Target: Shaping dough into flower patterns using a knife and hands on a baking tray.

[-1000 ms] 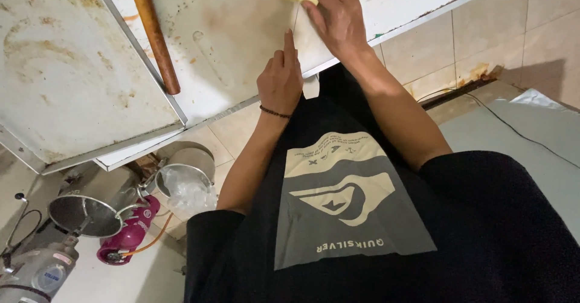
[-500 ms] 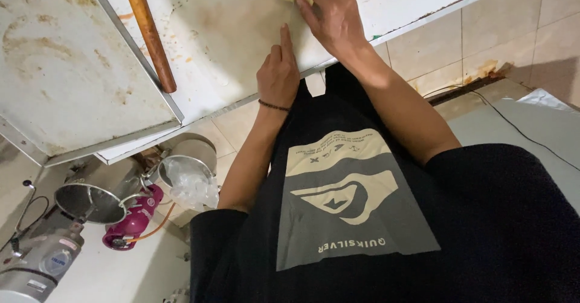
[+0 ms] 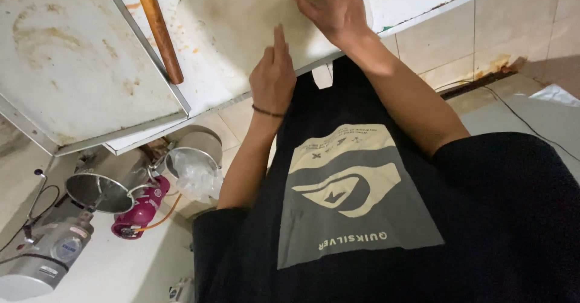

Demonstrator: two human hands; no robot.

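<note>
under the counter – a pot holding clear plastic.

A pink gas canister lies on its side on the floor near the low left corner — its wrap pink with white patches. Beside it a grey appliance carries a small round label, pale and bluish.
</note>
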